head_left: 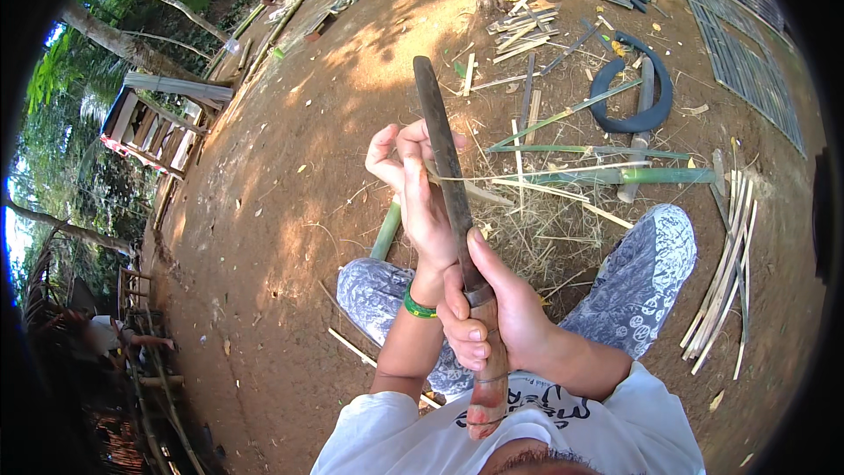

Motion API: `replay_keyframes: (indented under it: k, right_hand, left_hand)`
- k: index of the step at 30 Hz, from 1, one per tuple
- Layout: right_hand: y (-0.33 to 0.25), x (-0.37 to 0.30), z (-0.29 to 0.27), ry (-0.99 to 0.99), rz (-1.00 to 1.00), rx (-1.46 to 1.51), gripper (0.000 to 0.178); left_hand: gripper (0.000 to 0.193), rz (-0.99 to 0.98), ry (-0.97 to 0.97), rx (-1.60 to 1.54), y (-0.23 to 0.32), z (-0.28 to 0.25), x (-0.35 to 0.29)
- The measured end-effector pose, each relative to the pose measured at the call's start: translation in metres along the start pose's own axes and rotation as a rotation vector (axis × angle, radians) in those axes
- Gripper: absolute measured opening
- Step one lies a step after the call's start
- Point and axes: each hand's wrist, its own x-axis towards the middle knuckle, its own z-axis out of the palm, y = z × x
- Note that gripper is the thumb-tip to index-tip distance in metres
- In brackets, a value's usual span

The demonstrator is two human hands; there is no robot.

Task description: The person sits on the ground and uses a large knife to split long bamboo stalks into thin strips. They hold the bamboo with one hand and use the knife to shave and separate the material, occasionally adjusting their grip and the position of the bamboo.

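Right hand (517, 315) fully wrapping knife (454, 193) handle, likely for control; left hand (425, 211) half-curling, apparently steadying thin strip (483, 179) at blade.

A dark-grey blade (447, 149) and brown, red-ended handle (495, 365) join blue-grey trousers (646, 277) patterned in white, a black-lettered white shirt (646, 422), a green wristband (419, 303), pale-yellow strips (716, 290), green bamboo (673, 175) and brown ground (264, 211).
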Motion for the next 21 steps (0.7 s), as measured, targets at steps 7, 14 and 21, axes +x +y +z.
replay_keyframes:
  k: [7,14,21]
  right_hand:
    - [-0.010,0.000,0.007,-0.014,-0.072,0.004,0.065]
    - [-0.021,0.004,0.016,-0.005,-0.114,0.104,0.063]
    - [-0.046,0.023,0.064,-0.160,-0.262,-0.082,0.063]
  left_hand:
    - [0.045,-0.027,0.145,0.071,-0.038,0.001,-0.002]
    - [0.040,0.047,0.182,0.082,-0.057,0.017,0.017]
    - [0.034,-0.001,0.058,0.046,-0.086,0.004,0.051]
